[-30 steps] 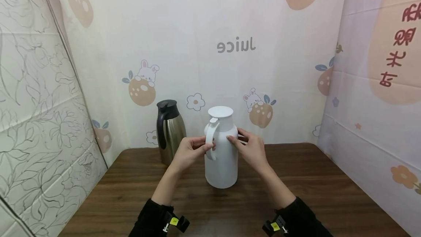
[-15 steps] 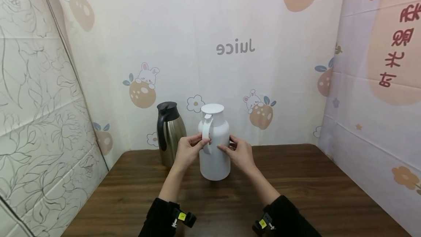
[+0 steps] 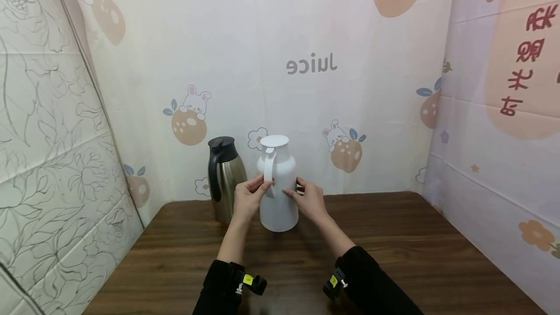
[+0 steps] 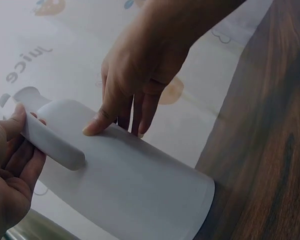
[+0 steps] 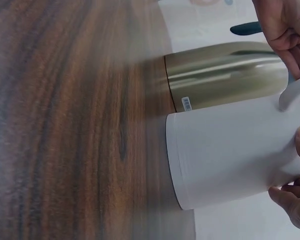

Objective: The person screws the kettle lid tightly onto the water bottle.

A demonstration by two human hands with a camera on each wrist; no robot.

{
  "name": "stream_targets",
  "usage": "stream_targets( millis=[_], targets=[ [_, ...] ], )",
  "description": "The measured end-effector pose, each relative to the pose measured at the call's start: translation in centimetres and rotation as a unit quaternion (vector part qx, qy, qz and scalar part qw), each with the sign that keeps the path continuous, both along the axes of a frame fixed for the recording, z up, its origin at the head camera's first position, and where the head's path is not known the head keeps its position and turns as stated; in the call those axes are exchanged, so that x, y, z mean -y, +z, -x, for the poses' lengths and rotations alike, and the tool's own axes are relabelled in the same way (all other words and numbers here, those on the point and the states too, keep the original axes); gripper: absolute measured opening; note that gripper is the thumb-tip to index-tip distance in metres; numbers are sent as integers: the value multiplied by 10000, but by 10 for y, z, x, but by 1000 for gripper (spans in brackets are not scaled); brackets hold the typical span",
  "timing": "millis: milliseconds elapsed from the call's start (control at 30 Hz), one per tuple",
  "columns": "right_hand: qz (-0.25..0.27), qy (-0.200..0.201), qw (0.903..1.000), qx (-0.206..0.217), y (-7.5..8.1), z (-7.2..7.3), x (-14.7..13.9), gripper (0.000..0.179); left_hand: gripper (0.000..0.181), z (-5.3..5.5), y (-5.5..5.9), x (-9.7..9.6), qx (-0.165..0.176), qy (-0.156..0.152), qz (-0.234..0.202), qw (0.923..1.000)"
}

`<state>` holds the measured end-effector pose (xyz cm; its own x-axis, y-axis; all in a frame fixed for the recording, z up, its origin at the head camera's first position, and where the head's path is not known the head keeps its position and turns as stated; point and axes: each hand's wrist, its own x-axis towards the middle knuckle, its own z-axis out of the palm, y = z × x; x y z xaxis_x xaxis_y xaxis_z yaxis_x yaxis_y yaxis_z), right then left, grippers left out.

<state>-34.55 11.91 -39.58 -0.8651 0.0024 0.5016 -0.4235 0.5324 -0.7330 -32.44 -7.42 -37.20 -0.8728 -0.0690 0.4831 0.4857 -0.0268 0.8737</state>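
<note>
A white thermos jug (image 3: 279, 213) with a flared top stands upright at the tabletop, its handle facing the person. The left hand (image 3: 248, 199) pinches that handle (image 4: 55, 142) between thumb and fingers. On the jug's right side, the right hand (image 3: 309, 200) grips the body, thumb on the front and fingers round the side, as the left wrist view also shows. Just left of the white jug is a gold metal thermos jug (image 5: 225, 75) with a black lid and handle, partly behind the left hand in the head view. Whether the white base fully touches the wood cannot be told.
The dark wooden table (image 3: 393, 242) ends at a back edge close behind both jugs. A patterned cloth wall (image 3: 302, 106) rises behind it, with more cloth at the left and right sides. Each black sleeve (image 3: 367, 281) carries a small wrist camera.
Both hands have moved the white jug back and to the left, bringing it closer to the gold jug. Their hold on it looks the same, and the gold jug has stayed in place.
</note>
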Motion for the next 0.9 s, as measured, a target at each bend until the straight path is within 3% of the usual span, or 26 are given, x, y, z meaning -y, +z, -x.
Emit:
stream_targets(
  millis=[400,900],
  targets=[
    [-155,218,9996,44,0,27,5,59,32,21,1,5,-31,215,184,9996],
    [-113,303,9989,327,3,42,13,62,34,29,4,7,-25,359,306,9989]
  ],
)
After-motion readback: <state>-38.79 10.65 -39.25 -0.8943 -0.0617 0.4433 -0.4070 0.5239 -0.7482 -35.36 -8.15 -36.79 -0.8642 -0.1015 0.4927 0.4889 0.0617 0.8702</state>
